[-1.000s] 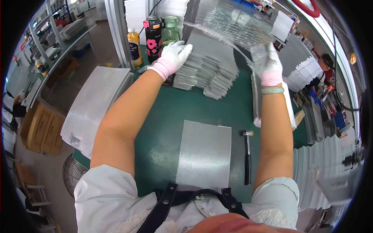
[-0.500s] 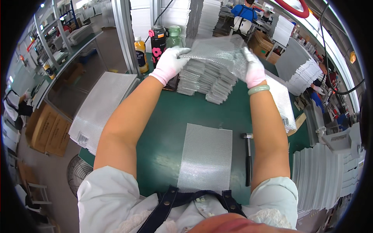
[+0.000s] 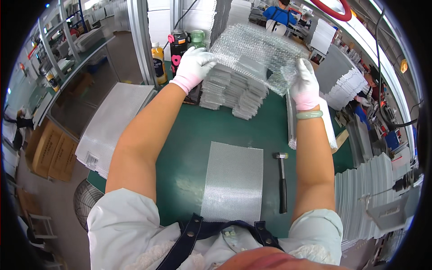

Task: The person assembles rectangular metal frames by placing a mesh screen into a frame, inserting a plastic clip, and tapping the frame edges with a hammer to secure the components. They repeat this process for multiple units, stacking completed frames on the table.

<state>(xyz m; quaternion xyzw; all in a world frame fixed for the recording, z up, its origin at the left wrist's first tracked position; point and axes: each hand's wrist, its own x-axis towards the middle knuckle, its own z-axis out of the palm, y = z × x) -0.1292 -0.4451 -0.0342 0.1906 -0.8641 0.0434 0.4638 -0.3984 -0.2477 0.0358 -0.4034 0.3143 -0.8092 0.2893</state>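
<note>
A silver mesh sheet (image 3: 252,42) hangs tilted above the far part of the green table (image 3: 180,180). My left hand (image 3: 193,66), in a white glove, pinches its left edge. My right hand (image 3: 306,83), gloved too, grips its right side, with a green bangle at the wrist. Beneath the raised sheet lies a staggered pile of thin silver pieces (image 3: 231,92), its top partly covered by the sheet. Another mesh sheet (image 3: 234,180) lies flat on the table in front of me. To its right is a hammer (image 3: 282,184) with a black handle.
A stack of mesh sheets (image 3: 114,121) sits at the left table edge. Behind my left hand stand a yellow-labelled bottle (image 3: 158,63), a black flask (image 3: 178,42) and a green bottle (image 3: 198,38). More pale stacked sheets (image 3: 360,198) are at right. A person in blue (image 3: 280,15) sits beyond.
The held sheet has spread out flatter and tilted up. My right hand has shifted right and slightly nearer, my left slightly left. The hammer now shows fully.
</note>
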